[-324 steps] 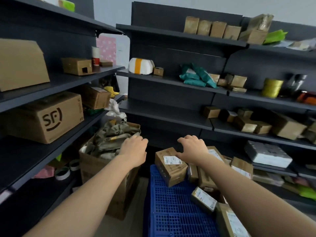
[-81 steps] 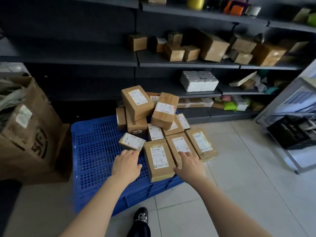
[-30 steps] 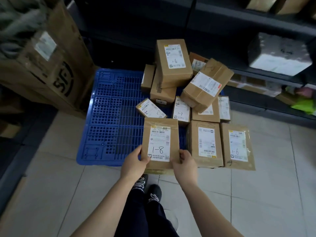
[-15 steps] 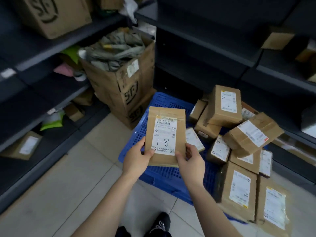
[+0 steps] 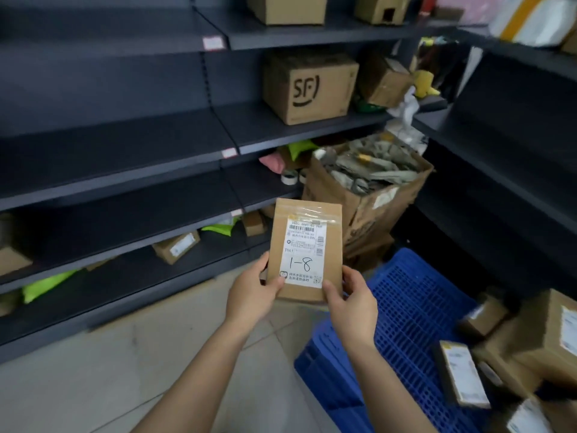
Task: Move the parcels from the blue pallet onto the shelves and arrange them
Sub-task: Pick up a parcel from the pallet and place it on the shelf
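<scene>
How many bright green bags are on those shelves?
3. One green bag on the shelf under the SF box; two on the lowest shelf, one at right, one far left. More may be hidden.

shelves (image 5: pixel 125 157): dark, on my left; an SF box (image 5: pixel 309 89) sits on one, a small box (image 5: pixel 176 246) and a green bag (image 5: pixel 218 229) lie lower down | floor (image 5: pixel 125 385): holds the blue pallet (image 5: pixel 406 307) and a big open box (image 5: pixel 368 195) | pallet: parcels (image 5: pixel 462 373) lie on its right side

Flat brown parcel (image 5: pixel 307 214), white label (image 5: pixel 305 256) marked 1-8, held upright in air near left edge of blue pallet (image 5: pixel 415 307); other labelled parcels (image 5: pixel 462 373) piled at right side.
</scene>
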Motion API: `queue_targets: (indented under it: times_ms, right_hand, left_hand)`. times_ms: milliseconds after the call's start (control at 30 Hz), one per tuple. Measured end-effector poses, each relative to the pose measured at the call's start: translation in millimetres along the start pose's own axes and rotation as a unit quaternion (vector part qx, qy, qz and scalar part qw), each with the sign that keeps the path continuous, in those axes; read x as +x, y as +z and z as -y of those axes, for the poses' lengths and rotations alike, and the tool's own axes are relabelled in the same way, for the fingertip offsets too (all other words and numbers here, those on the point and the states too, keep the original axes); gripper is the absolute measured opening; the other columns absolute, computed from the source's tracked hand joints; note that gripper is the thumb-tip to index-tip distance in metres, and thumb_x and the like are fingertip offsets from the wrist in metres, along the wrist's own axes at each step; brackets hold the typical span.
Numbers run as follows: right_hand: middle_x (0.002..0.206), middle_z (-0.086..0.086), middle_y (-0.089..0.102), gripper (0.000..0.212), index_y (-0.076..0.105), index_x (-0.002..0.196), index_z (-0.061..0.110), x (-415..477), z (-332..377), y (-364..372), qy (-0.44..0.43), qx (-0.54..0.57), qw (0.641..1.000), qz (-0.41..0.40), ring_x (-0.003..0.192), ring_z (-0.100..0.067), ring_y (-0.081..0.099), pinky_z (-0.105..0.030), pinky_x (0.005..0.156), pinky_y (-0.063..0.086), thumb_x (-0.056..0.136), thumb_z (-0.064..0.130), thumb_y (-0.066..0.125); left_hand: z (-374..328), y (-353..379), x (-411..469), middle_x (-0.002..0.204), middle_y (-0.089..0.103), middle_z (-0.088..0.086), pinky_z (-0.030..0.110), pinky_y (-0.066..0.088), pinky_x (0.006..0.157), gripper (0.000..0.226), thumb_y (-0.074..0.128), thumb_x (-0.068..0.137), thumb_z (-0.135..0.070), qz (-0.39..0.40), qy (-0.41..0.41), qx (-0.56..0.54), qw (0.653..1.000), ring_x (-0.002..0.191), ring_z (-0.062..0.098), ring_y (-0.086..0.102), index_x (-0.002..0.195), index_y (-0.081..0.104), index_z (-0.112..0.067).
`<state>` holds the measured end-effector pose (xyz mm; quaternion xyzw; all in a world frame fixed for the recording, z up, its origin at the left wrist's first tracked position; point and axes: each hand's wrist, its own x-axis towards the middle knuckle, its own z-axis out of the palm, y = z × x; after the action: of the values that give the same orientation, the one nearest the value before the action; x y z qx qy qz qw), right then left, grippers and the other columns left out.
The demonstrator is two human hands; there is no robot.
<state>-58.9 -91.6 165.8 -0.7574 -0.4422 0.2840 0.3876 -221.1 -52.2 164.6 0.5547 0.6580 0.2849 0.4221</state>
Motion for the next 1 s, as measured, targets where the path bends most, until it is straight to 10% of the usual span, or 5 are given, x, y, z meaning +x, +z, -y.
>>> queue_targets:
  times_ms: [1000]
  right_hand:
    - [0.119, 0.004, 0.065, 0.043, 0.054, 0.131, 0.021, 32.4, 240.0, 326.6, -0.227, -0.052, 0.928, 0.292, 0.097, -0.008, 0.056, -0.025, 0.083, 0.048, 0.09, 0.027, 0.066]
  left_hand:
    - [127.5, -307.6, 95.5, 0.127, 0.061, -0.011, 0.046, 0.051, 0.095, 0.048, 0.064, 0.09, -0.026, -0.293, -0.152, -0.1, 0.938, 0.115, 0.014, 0.055, 0.134, 0.049, -0.037]
